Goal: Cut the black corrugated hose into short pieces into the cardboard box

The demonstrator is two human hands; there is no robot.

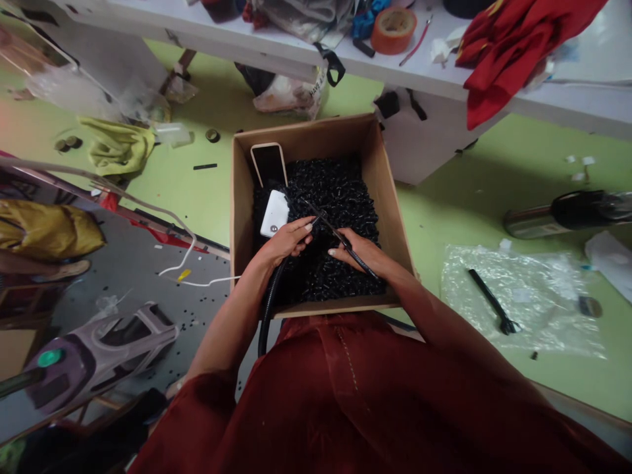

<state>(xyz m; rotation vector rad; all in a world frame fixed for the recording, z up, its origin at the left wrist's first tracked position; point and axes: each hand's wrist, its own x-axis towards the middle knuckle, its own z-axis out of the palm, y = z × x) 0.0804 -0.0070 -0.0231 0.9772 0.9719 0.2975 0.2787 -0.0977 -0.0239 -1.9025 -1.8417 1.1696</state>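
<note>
Inside the cardboard box (pixel 401 230): short black pieces (pixel 336 197) lay heaped, and both hands worked above them.
Left hand (pixel 291 238): its fingers were closed around a black corrugated tube (pixel 269 299), which curved down over the near rim.
Right hand (pixel 358 251): it held a dark slender tool (pixel 348 247), whose far end reached close to the left fingertips; the tool's exact type could not be made out.
Box's left side: a pale-framed phone (pixel 269 164) leaned there, with a white device (pixel 274 214) just nearer the left hand.
Green worktop (pixel 429 204): to the right, a black strip (pixel 488 297) rested on clear plastic (pixel 543 289), near a metal bottle (pixel 533 217).
White shelf (pixel 439 59): an orange tape roll (pixel 394 30) and red cloth (pixel 518 52) sat beyond the box.
</note>
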